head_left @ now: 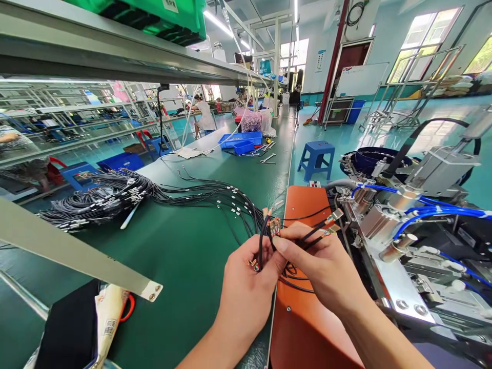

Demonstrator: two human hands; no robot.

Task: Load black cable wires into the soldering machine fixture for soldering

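Observation:
My left hand (246, 287) grips a small bunch of thin black wires (265, 236) with metal terminal ends. Close beside it, my right hand (319, 261) pinches other wires (323, 225) of the same bunch between thumb and fingers, their copper-coloured tips pointing right toward a machine. Both hands hover over the edge where the green table (184, 256) meets an orange plate (307, 205). More black wires trail left to a large pile (103, 200).
A metal machine with blue air hoses (407, 215) stands to the right. A grey bar (77, 256) crosses the lower left, above a black pouch (69, 333). Blue trays (242, 141) and tools lie far down the table. A blue stool (317, 159) stands on the floor. A person sits far off.

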